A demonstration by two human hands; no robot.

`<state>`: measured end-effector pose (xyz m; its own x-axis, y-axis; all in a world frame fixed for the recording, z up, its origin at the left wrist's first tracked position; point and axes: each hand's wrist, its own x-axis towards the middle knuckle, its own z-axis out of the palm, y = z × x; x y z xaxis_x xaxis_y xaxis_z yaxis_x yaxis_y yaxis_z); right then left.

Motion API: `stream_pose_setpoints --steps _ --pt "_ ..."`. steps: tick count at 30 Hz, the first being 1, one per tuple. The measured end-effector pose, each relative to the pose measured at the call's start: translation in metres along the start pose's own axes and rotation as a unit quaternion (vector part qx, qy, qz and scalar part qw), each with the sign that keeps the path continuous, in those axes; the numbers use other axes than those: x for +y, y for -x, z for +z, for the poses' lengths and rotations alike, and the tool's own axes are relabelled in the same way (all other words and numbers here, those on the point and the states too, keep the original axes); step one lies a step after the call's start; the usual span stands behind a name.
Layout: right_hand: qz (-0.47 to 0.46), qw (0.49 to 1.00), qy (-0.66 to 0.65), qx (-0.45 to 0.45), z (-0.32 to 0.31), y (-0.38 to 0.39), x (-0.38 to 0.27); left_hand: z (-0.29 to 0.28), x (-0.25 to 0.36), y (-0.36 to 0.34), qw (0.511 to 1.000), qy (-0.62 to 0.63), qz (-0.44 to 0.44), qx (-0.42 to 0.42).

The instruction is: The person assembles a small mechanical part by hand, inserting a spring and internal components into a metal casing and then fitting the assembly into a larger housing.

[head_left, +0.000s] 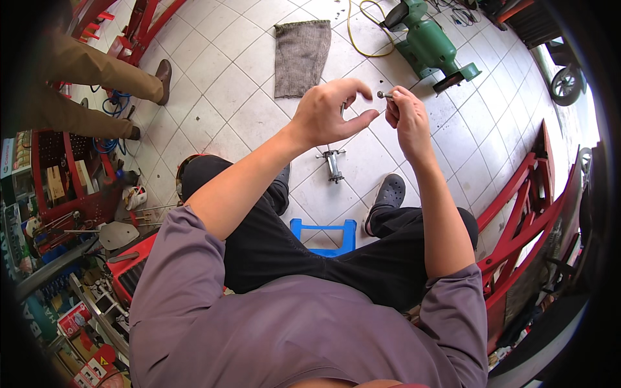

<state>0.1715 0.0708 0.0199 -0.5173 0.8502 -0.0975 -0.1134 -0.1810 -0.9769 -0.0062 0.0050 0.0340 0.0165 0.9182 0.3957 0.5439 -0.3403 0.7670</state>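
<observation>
My left hand (331,114) is above the floor, its thumb and forefinger spread wide. Its other fingers curl inward around a bit of thin metal that shows in the gap; most of that piece is hidden. Just below this hand is a metal puller (334,167) with a crossbar and a thin rod running up towards the hand; whether the two meet I cannot tell. To the right, my right hand (407,119) pinches a small metal pin with a rounded end (381,95), pointing at the left hand. The hands are apart.
A grey cloth (301,57) lies on the tiled floor ahead, beside a green bench grinder (430,45). A blue stool (323,238) is between my legs. Red metal frames (517,213) stand at right, tools and a red crate (74,178) at left. Another person's legs (107,71) are far left.
</observation>
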Motion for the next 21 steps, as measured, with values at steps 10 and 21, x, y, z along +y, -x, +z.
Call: stream_pose_setpoints --steps 10,21 --pt "-0.004 0.999 -0.034 0.0 0.001 0.0 0.0 -0.002 -0.006 0.002 0.998 -0.05 0.028 -0.034" --pt "0.009 0.999 -0.045 -0.011 0.003 0.002 0.0 -0.001 -0.005 0.0 0.999 -0.01 0.048 0.008"
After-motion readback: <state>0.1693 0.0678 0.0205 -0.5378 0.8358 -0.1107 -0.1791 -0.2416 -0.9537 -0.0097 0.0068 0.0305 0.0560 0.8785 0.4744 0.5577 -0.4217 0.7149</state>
